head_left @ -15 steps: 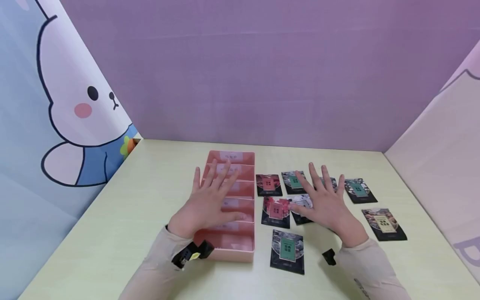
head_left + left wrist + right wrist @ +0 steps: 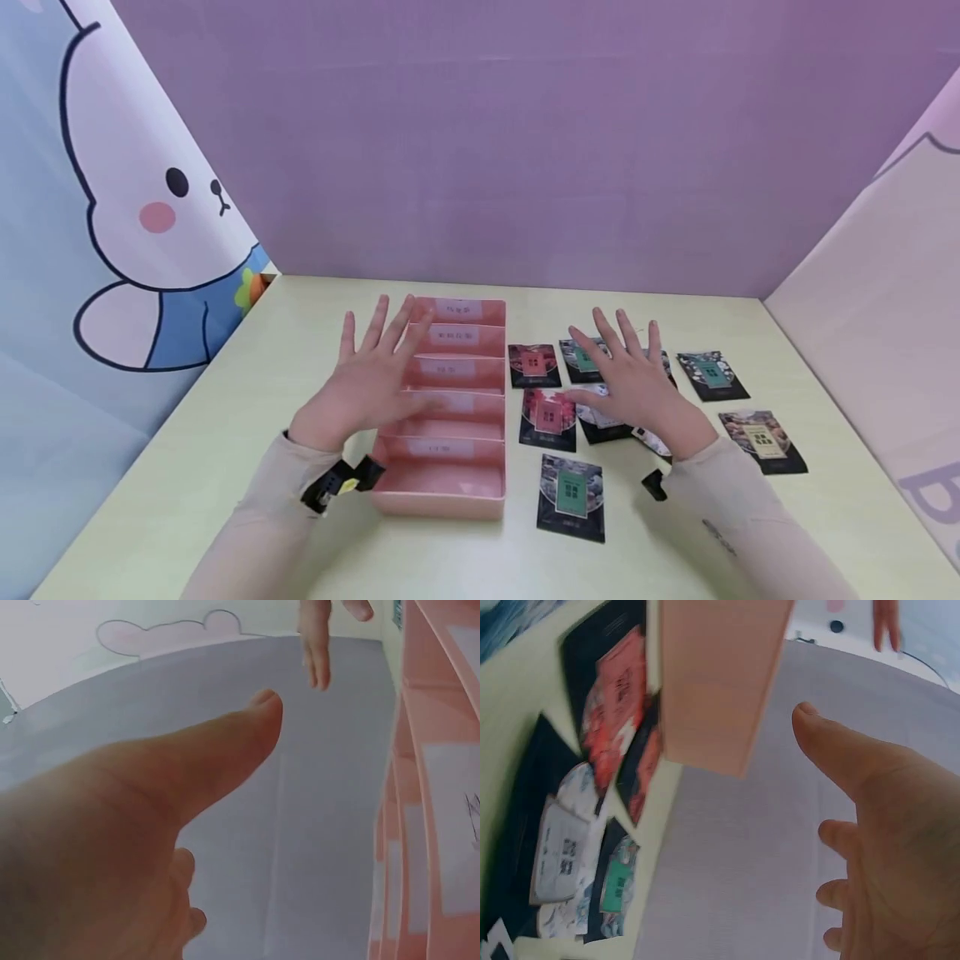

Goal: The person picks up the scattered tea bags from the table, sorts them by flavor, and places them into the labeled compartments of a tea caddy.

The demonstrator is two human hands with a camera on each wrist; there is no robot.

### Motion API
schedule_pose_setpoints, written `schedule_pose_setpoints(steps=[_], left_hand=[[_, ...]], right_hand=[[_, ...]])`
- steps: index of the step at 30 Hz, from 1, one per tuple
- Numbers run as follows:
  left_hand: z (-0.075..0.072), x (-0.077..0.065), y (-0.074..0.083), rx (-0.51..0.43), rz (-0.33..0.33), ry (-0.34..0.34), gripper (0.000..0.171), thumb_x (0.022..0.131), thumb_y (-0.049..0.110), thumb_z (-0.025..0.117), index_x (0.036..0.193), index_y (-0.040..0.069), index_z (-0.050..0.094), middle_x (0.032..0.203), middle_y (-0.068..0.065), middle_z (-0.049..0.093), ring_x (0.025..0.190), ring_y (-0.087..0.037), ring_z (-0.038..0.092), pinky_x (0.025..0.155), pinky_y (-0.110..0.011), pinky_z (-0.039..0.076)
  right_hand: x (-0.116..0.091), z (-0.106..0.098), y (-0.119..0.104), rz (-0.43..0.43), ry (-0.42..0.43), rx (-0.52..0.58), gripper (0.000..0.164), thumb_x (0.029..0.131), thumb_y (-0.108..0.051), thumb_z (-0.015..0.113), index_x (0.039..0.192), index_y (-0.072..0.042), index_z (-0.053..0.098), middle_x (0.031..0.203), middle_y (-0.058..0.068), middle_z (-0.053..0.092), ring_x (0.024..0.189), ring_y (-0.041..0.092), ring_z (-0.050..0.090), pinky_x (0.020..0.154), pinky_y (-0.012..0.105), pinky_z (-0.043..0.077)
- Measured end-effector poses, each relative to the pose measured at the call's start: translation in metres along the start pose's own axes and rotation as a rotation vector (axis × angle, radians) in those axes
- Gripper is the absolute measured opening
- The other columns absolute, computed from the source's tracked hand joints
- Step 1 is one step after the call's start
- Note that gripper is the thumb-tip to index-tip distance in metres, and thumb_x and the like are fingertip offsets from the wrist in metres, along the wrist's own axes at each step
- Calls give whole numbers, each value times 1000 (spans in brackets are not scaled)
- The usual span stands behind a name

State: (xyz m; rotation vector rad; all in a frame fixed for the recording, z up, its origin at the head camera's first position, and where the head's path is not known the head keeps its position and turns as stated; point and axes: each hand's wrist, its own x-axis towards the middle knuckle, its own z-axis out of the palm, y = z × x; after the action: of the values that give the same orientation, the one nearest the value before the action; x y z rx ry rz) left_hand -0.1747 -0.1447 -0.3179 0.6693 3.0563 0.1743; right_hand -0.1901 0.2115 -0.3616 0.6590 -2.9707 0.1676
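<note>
My left hand [image 2: 367, 387] hovers with spread fingers over the left side of a pink divided box [image 2: 450, 504], holding nothing. Its thumb overlaps one of the middle compartments in the head view. White labels with writing mark the box's several compartments. Over the dark printed sachets on the right hangs my right hand [image 2: 633, 387], fingers spread and nothing in it. Beneath and around it lie a sachet with a white-grey label [image 2: 600, 429], a red-flowered sachet [image 2: 548, 419] and a green-labelled sachet [image 2: 585, 363], partly hidden by the fingers.
Nearer the front lies another green-labelled sachet [image 2: 572, 498]. Farther right are a green-labelled one [image 2: 712, 375] and a cream-labelled one [image 2: 763, 442]. A red-labelled sachet [image 2: 534, 365] lies beside the box. A purple backdrop [image 2: 480, 150] stands behind the pale table [image 2: 225, 467].
My left hand has moved left, uncovering more of the box. The right hand has shifted slightly left and up. The whole head view has moved a little. Both hands stay spread.
</note>
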Motion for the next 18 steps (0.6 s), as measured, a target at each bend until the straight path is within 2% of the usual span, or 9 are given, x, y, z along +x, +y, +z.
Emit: schedule_pose_setpoints(steps=[3,9,13,18], left_hand=[[1,1,-11,-1,15,-2,111,85,62,66,161,19,-4,167,-9,-10,149,-35,-19,112,-65,-16],[13,3,-39,-32,58,7,109,85,57,69,161,16,5,166,-15,0,149,-40,-10,112,-68,-13],[26,4,-59,-60,58,1,109,83,56,71,161,14,8,165,-17,5,149,-43,-2,110,-70,-11],[40,5,-76,-142,44,-15,108,85,55,70,161,15,5,165,-18,7,148,-44,3,109,-72,-10]], right_hand=[[9,2,4,-34,-37,-14,92,88,-58,65,159,-16,25,165,20,3,149,43,-8,110,69,-14],[29,4,11,-115,-146,-2,91,89,-54,67,158,-11,26,164,22,8,149,43,-4,113,67,-11],[45,9,14,-127,-210,-24,86,90,-51,66,157,-9,31,164,22,11,149,43,0,113,67,-9],[66,24,18,-130,-239,-49,78,93,-52,63,153,-9,38,161,22,20,149,43,8,114,68,-1]])
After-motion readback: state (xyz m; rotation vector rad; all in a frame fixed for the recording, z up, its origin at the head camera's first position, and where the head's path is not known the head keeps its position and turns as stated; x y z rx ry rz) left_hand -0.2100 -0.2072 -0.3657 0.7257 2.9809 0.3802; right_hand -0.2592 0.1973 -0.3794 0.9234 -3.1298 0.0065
